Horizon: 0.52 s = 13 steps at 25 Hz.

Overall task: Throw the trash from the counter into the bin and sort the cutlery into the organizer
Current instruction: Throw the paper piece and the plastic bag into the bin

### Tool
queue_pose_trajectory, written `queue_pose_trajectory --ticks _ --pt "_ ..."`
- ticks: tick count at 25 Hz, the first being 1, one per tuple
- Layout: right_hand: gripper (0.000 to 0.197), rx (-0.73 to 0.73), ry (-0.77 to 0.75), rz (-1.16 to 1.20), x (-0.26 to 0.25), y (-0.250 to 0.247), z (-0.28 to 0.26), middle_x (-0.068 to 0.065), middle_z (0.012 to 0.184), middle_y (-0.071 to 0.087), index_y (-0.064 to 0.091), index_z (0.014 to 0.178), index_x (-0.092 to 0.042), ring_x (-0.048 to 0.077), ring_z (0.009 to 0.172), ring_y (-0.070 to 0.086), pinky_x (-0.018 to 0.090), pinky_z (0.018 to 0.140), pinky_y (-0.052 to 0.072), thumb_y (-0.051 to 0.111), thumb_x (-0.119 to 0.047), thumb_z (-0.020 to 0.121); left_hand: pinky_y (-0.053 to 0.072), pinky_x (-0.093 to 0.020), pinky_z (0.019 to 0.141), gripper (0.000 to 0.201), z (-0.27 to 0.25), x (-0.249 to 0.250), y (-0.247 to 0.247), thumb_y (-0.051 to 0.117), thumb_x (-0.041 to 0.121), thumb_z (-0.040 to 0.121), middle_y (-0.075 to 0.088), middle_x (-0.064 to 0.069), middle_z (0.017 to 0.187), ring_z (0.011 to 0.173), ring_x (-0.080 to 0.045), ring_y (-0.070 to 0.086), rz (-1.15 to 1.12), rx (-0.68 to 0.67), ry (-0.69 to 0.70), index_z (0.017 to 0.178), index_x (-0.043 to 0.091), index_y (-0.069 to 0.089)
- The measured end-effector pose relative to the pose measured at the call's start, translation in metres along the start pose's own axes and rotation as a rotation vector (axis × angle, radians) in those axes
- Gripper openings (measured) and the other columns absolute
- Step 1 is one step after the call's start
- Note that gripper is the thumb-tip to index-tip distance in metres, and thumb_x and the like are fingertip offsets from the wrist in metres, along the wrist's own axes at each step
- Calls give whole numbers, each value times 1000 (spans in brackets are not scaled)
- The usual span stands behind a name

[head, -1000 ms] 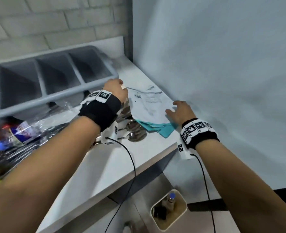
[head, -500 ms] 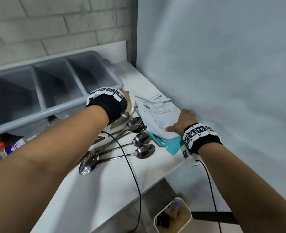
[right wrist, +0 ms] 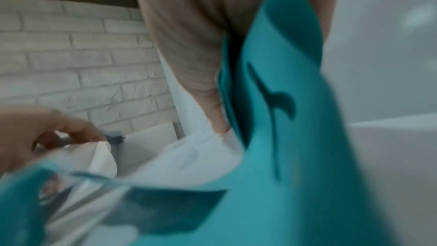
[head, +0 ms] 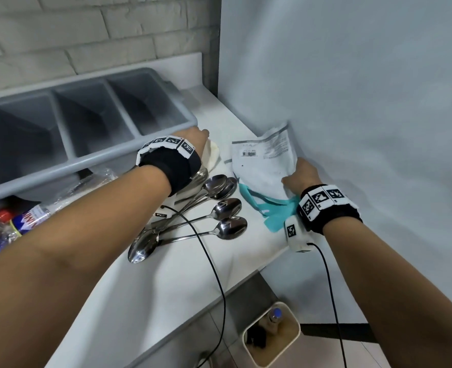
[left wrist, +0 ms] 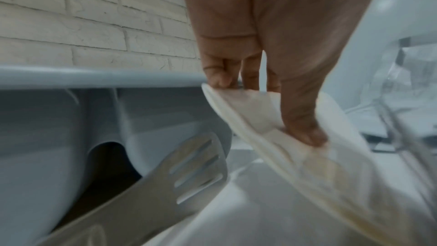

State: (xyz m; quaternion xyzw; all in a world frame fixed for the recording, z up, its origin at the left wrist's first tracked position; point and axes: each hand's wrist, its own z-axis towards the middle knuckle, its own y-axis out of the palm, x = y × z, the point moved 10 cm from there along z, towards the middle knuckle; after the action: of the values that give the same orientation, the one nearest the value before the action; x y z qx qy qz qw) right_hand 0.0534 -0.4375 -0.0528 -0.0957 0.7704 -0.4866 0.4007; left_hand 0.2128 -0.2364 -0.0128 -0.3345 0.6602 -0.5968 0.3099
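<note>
My left hand [head: 197, 138] is by the near right corner of the grey organizer [head: 87, 123] and pinches a thin cream wrapper [head: 212, 155]. In the left wrist view the thumb and fingertips [left wrist: 304, 132] squeeze that wrapper [left wrist: 248, 119]. My right hand [head: 298, 177] grips the near edge of a white printed plastic bag [head: 262, 160], which is lifted and crumpled against the wall. A teal sheet [head: 271, 209] lies under the bag, and in the right wrist view the teal sheet [right wrist: 283, 119] runs along the palm. Several spoons [head: 219, 205] lie between the hands.
A slotted metal spatula [left wrist: 187, 175] lies beside the organizer's foot. Plastic bottles [head: 10, 224] and clear wrap lie on the left of the white counter [head: 145, 288]. On the floor below the counter's edge stands a cream bin [head: 295, 338] holding a bottle. A pale wall closes the right side.
My right hand has closed on the bag's near edge and raised it off the counter. The left hand has stayed at the organizer's corner with the wrapper.
</note>
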Motion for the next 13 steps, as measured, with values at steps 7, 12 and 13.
queue_pose_trajectory --ticks 7,12,13 --pt "48 274 -142 352 -15 -72 -65 18 123 56 37 136 -1 28 111 56 11 76 35 51 -2 90 48 -42 95 46 -41 -21 -62 59 12 87 59 -18 127 114 -37 58 -536 253 -198 131 17 48" --pt "37 474 -206 582 56 -101 -161 5 95 56 48 119 4 10 68 50 -8 55 35 55 0 83 49 -34 91 48 -104 38 -84 60 14 84 62 -9 111 100 -26 59 -900 352 -50 130 16 48" --pt "38 508 -204 581 76 -99 -179 6 93 56 49 117 6 11 65 50 -8 55 34 54 -3 80 49 -30 86 48 -118 58 -78 60 14 84 59 -5 104 94 -22 57 -966 321 -23 131 17 47"
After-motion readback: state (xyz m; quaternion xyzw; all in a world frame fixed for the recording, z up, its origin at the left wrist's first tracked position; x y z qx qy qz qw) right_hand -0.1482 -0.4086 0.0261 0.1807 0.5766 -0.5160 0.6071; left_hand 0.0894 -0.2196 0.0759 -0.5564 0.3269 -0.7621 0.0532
